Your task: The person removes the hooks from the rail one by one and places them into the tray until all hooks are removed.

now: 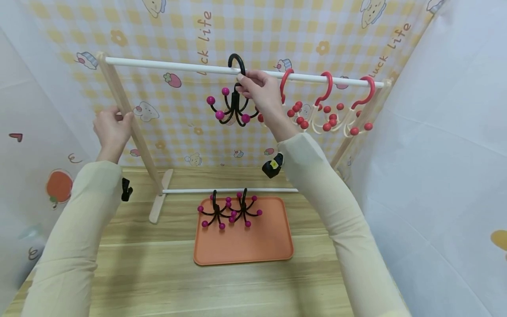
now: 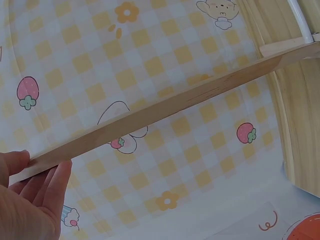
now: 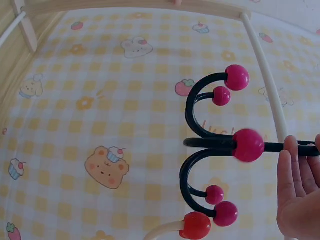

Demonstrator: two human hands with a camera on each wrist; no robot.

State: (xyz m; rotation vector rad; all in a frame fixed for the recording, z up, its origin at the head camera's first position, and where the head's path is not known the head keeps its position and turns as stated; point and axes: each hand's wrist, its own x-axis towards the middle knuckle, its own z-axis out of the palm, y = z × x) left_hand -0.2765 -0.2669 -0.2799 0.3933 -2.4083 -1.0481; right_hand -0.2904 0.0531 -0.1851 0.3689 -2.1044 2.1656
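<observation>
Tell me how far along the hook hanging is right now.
Three red hooks already hang on the white rail. In hand: the right hand holds a black hook with magenta balls, its top looped over the rail, while the left hand grips the rack's wooden post. Left: two more black hooks lie on the orange tray.

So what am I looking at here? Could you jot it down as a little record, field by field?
Setting: wooden table with a small wooden rack, checked cartoon backdrop
Left hand: holds the rack's slanted side post
Right hand: holds the black hook with pink ball tips, its top looped over the white rail
Also on the rail: three red hooks with red ball tips, right of the black one
Orange tray: two more black hooks lying at its far edge
</observation>
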